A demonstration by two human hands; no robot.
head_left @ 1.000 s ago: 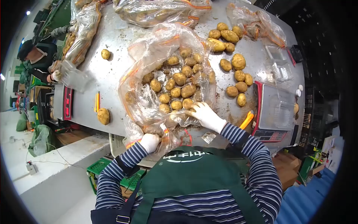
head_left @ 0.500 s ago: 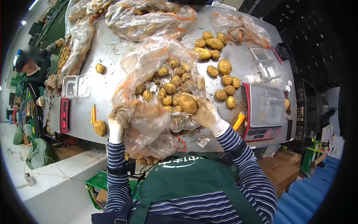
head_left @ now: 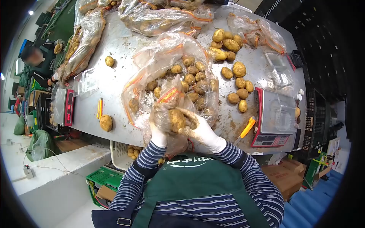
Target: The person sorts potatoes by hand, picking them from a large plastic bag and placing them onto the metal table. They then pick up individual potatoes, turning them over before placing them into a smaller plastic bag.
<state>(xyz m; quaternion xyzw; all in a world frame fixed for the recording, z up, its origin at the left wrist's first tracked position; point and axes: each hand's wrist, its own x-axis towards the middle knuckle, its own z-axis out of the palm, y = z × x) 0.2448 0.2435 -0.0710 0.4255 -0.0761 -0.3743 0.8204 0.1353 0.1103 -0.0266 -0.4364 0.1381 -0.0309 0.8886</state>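
Note:
My left hand (head_left: 159, 125), in a soiled white glove, is closed on bunched film of a clear plastic bag (head_left: 137, 81) with orange edging. My right hand (head_left: 199, 131), gloved too, curves its fingers round a large brown potato (head_left: 176, 121) right beside the left hand. Behind both hands the bag lies open on the metal table (head_left: 121, 45), with several potatoes (head_left: 190, 79) inside it. Folds of film hide part of the left fingers. Loose potatoes (head_left: 240, 83) lie to the right of the bag, and a single potato (head_left: 105, 123) is to its left.
On the right stands a scale (head_left: 275, 114) with clear plastic boxes on it, beside an orange-handled knife (head_left: 248, 127). Another scale (head_left: 68, 108) is at the left. Filled bags (head_left: 163, 21) lie at the back. A crate (head_left: 121, 155) holds potatoes below the table edge. Another person (head_left: 42, 64) is far left.
My left hand has moved right with the bag film, and my right hand has brought the potato down and left, so they now meet. The camera view has shifted slightly.

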